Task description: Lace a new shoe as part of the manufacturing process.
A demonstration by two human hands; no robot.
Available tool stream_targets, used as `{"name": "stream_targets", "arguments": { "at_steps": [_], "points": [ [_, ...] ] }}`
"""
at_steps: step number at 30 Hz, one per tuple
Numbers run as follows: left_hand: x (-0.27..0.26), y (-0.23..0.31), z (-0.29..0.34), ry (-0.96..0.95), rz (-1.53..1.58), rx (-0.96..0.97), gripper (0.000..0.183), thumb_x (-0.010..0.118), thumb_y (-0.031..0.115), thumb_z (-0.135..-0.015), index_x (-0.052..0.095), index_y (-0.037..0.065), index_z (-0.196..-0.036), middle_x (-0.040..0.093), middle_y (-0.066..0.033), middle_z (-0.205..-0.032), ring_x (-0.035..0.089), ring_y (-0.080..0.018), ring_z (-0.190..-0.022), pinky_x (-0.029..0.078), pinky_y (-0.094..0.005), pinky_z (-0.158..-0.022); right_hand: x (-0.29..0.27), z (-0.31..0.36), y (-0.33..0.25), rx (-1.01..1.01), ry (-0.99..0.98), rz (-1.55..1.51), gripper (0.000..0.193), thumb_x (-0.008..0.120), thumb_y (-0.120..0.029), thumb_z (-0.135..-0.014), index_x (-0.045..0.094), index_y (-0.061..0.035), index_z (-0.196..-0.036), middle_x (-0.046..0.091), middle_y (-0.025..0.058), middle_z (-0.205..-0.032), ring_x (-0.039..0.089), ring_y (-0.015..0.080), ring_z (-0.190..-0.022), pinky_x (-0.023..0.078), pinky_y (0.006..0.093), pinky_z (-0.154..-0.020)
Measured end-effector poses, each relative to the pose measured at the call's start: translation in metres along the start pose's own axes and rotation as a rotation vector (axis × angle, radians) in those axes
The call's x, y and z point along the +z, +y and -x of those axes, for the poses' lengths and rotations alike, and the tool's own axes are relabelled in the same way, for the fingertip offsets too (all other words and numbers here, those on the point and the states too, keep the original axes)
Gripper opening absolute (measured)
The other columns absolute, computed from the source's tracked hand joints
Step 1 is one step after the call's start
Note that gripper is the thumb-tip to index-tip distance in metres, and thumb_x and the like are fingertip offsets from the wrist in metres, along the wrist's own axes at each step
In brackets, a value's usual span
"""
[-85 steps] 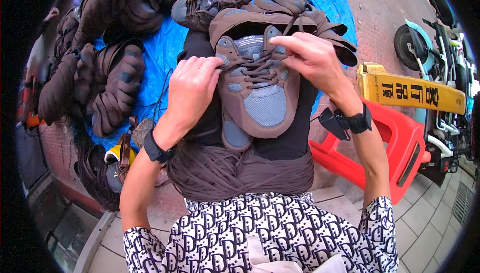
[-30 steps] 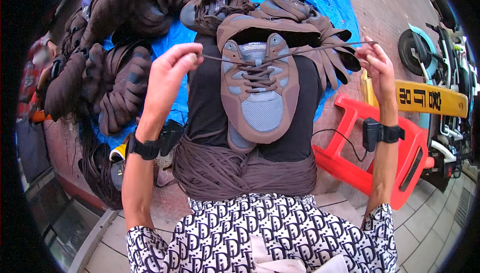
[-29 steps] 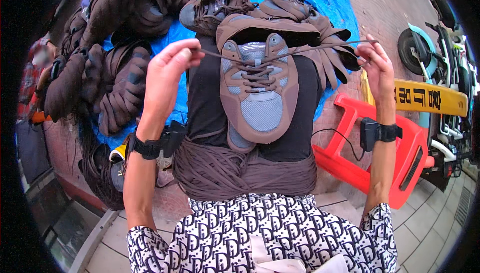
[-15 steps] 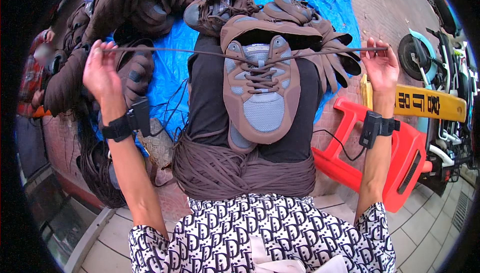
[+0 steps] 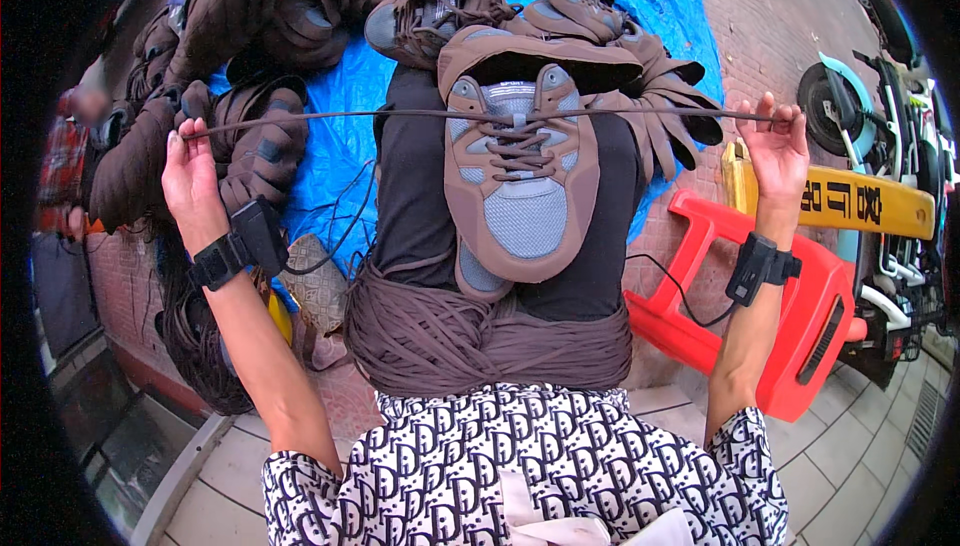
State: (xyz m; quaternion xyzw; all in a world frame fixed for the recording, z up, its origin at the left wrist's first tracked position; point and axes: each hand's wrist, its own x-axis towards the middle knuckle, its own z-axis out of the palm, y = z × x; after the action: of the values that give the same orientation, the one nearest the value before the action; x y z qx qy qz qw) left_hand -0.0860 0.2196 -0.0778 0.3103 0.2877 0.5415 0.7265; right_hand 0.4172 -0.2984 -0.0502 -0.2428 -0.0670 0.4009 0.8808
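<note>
A brown and grey-blue sneaker upper lies across my thighs, toe toward me, with its lower eyelets laced. A brown shoelace runs through it, its two ends stretched far out to the sides in a nearly straight line. At the far left, my left hand pinches one end between thumb and fingers. My right hand grips the other end at the far right. Under the upper, part of a second shoe piece shows. A thick bundle of loose brown laces rests on my lap.
More sneaker uppers lie just beyond my knees, on a blue tarp. Stacked brown uppers fill the far left. To the right are a red plastic stool, a yellow board and parked bikes. Another person is at left.
My left hand has lowered slightly, and my right hand has moved a little outward and down. The lace has gone from a shallow dip at the shoe to almost straight.
</note>
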Motion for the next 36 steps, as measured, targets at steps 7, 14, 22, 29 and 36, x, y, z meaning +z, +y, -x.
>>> {"name": "stream_targets", "arguments": {
  "at_steps": [7, 14, 22, 29, 36],
  "points": [
    [-0.064, -0.029, 0.003, 0.207, -0.158, -0.017, 0.016, 0.05, 0.004, -0.09, 0.054, -0.01, -0.097, 0.059, -0.0159, -0.094, 0.057, -0.0241, -0.089, 0.048, -0.0309, -0.088, -0.035, -0.005, 0.006, -0.119, 0.279, 0.086, 0.009, 0.06, -0.014, -0.084, 0.061, -0.0058, -0.081, 0.061, 0.0065, -0.078, 0.056, 0.0248, -0.103, 0.034, 0.0533, -0.097],
    [0.012, -0.038, 0.018, 0.063, -0.2, -0.062, 0.019, 0.057, 0.007, -0.087, 0.057, -0.006, -0.101, 0.062, -0.0128, -0.092, 0.06, -0.0198, -0.082, 0.051, -0.0331, -0.079, -0.007, 0.02, 0.002, -0.211, 0.212, 0.402, 0.017, 0.058, -0.018, -0.086, 0.061, -0.0047, -0.096, 0.062, 0.0105, -0.106, 0.054, 0.0237, -0.107, 0.04, 0.048, -0.092],
    [0.171, -0.12, 0.146, -0.491, -0.916, 0.073, 0.015, 0.059, 0.005, -0.08, 0.065, 0.003, -0.093, 0.063, -0.0021, -0.076, 0.058, -0.0081, -0.069, 0.047, -0.0231, -0.064, 0.017, -0.005, 0.03, -0.159, 0.191, 0.218, 0.015, 0.055, -0.011, -0.088, 0.059, -0.0029, -0.1, 0.062, 0.0086, -0.088, 0.056, 0.0116, -0.073, 0.044, 0.0253, -0.066],
    [0.188, -0.136, 0.177, -0.731, -1.203, 0.43, 0.007, 0.06, 0.001, -0.077, 0.058, 0.001, -0.083, 0.061, -0.0158, -0.077, 0.061, -0.0319, -0.076, 0.048, -0.0381, -0.066, 0.102, -0.014, 0.106, 0.11, -0.042, 1.067, 0.013, 0.058, -0.003, -0.079, 0.062, 0.0, -0.091, 0.059, 0.0049, -0.071, 0.042, 0.0034, -0.045, 0.034, 0.0193, -0.042],
    [0.185, -0.137, 0.174, -0.751, -1.336, 0.561, 0.006, 0.058, 0.002, -0.076, 0.055, 0.001, -0.082, 0.06, -0.0159, -0.075, 0.06, -0.0322, -0.074, 0.048, -0.0407, -0.066, 0.136, -0.005, 0.157, 0.299, -0.161, 1.297, 0.011, 0.067, -0.004, -0.07, 0.068, -0.0013, -0.081, 0.059, -0.0011, -0.064, 0.048, 0.0041, -0.05, 0.037, 0.0177, -0.046]
  ]
}}
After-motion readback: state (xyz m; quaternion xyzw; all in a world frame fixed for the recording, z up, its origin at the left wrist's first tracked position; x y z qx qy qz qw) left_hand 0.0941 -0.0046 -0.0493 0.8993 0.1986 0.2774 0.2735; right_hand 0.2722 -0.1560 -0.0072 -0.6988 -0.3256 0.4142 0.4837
